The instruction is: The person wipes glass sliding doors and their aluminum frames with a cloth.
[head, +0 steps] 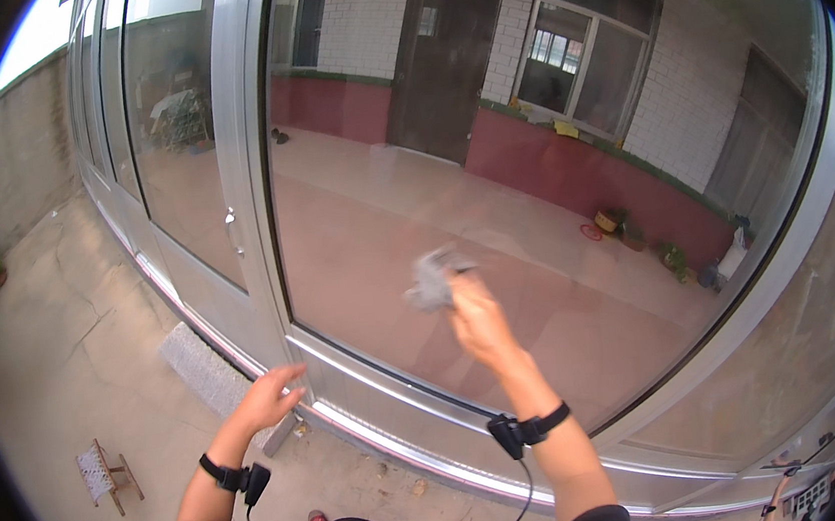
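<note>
A large glass pane (382,203) in a metal frame stands before me. My right hand (477,319) presses a crumpled grey cloth (436,280) against the glass around its lower middle; hand and cloth are slightly blurred. Nothing shows in my left hand (272,399), which is held low near the frame's lower corner with its fingers apart. Whether it touches the frame I cannot tell. A black strap with a small device sits on each of my forearms.
Left of the pane is a door with a metal handle (234,231). A stone step (209,371) lies below it. A small folding stool (106,475) stands on the concrete at the lower left. Another person's arm (778,497) shows at the lower right.
</note>
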`<action>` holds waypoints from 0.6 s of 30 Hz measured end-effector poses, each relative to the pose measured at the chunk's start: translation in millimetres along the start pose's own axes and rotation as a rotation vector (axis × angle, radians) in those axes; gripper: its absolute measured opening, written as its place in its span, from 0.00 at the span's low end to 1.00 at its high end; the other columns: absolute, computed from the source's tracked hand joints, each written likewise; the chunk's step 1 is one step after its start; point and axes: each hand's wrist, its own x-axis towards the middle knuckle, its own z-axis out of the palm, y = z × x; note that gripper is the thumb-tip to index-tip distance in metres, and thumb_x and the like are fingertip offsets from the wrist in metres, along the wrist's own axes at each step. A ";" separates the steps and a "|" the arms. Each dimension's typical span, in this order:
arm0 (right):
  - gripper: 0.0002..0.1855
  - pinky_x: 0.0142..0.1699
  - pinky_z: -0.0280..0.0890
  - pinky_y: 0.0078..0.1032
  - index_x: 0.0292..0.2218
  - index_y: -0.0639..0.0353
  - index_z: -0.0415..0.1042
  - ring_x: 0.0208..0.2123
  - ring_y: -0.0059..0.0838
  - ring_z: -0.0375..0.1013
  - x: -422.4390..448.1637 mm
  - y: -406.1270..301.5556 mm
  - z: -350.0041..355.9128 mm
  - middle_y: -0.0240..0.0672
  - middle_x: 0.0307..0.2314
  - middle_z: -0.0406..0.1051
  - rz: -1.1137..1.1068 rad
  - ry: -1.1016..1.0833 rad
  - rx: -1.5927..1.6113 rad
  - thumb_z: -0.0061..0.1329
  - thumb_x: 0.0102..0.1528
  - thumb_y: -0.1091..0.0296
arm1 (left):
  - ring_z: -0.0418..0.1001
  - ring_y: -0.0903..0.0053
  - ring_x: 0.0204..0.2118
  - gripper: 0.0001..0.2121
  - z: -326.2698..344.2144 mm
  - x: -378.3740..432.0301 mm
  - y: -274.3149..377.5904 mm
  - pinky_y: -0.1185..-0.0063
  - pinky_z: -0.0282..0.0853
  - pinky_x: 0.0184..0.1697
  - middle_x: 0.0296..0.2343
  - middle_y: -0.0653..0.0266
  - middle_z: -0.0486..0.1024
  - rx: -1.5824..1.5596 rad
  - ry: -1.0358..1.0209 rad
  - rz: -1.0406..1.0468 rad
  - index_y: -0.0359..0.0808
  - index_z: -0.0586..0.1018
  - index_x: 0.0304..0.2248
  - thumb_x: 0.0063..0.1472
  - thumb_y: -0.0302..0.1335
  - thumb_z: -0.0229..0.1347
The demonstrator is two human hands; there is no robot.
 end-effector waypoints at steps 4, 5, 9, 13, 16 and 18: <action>0.12 0.43 0.64 0.24 0.42 0.61 0.66 0.37 0.27 0.70 -6.4 -22.5 68.5 0.32 0.35 0.70 0.341 -0.227 1.225 0.39 0.57 0.68 | 0.65 0.67 0.46 0.26 -7.9 32.5 58.7 0.75 0.61 0.48 0.44 0.55 0.66 -0.321 0.085 0.134 0.33 0.61 0.51 0.53 0.29 0.54; 0.12 0.43 0.64 0.24 0.42 0.60 0.66 0.37 0.25 0.69 -5.3 -28.7 77.5 0.31 0.35 0.70 0.420 -0.266 1.376 0.39 0.58 0.67 | 0.65 0.70 0.46 0.26 -6.3 36.0 57.4 0.76 0.61 0.48 0.45 0.56 0.66 -0.414 0.110 0.155 0.32 0.60 0.51 0.54 0.29 0.54; 0.12 0.45 0.64 0.23 0.40 0.59 0.67 0.38 0.22 0.69 8.2 -50.9 98.2 0.30 0.34 0.70 0.628 -0.382 1.688 0.42 0.56 0.65 | 0.64 0.80 0.45 0.22 -12.0 40.2 49.6 0.80 0.61 0.47 0.43 0.61 0.67 -0.826 -0.064 0.082 0.32 0.62 0.50 0.57 0.29 0.52; 0.10 0.32 0.63 0.18 0.37 0.61 0.69 0.28 0.19 0.69 20.1 -51.7 111.2 0.29 0.29 0.70 0.675 -0.297 1.606 0.43 0.55 0.68 | 0.67 0.84 0.38 0.14 -27.3 39.9 26.8 0.83 0.63 0.43 0.34 0.68 0.72 -0.818 -0.135 -0.071 0.30 0.70 0.43 0.60 0.29 0.48; 0.08 0.17 0.52 0.13 0.34 0.61 0.70 0.16 0.13 0.61 32.0 -45.9 95.8 0.25 0.20 0.68 0.776 -0.338 1.470 0.42 0.53 0.69 | 0.67 0.86 0.35 0.13 -51.0 44.4 17.4 0.84 0.64 0.40 0.32 0.70 0.72 -0.642 -0.010 0.005 0.29 0.71 0.42 0.60 0.28 0.48; 0.08 0.20 0.55 0.13 0.34 0.61 0.70 0.17 0.14 0.62 33.4 -46.9 90.7 0.25 0.21 0.68 0.803 -0.317 1.461 0.44 0.52 0.69 | 0.65 0.87 0.33 0.14 -62.0 46.8 12.2 0.85 0.63 0.37 0.29 0.72 0.71 -0.588 0.036 0.061 0.29 0.71 0.42 0.58 0.28 0.50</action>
